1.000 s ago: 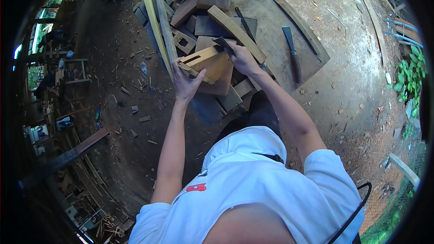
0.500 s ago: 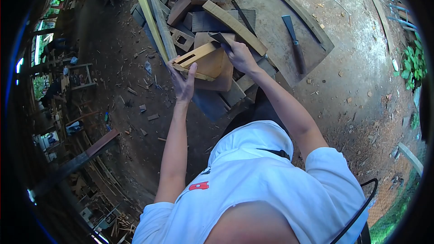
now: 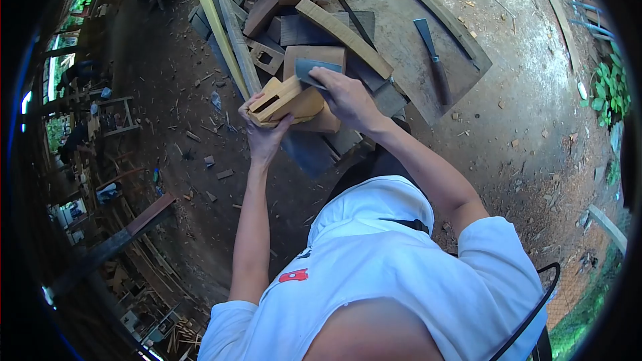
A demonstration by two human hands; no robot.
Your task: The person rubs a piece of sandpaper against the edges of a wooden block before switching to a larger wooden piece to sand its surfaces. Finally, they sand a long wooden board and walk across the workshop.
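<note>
My left hand (image 3: 263, 139) is wrapped round the near end of a pale slotted wooden block (image 3: 287, 97), thumb on one side and fingers on the other. The long slot faces up, and the block is tilted. In my right hand (image 3: 348, 99) is a thin grey sheet (image 3: 314, 67) that looks like sandpaper, pinched by the fingers and lying at the block's far end. Part of the sheet is hidden under the fingers. Behind the held block stands a brown wooden block (image 3: 314, 55).
A chisel (image 3: 433, 60) with a wooden handle lies on the board (image 3: 414, 87) to the right. A dark bar (image 3: 358, 21) and a curved wooden piece (image 3: 344, 37) rest among stacked offcuts. Long strips (image 3: 221, 37) lean at left. A mortised block (image 3: 266, 58) lies near them.
The slotted block has turned in my left hand, showing its slot at a steeper angle. My right hand and the grey sheet have moved slightly left and down, with the sheet's face now showing.
</note>
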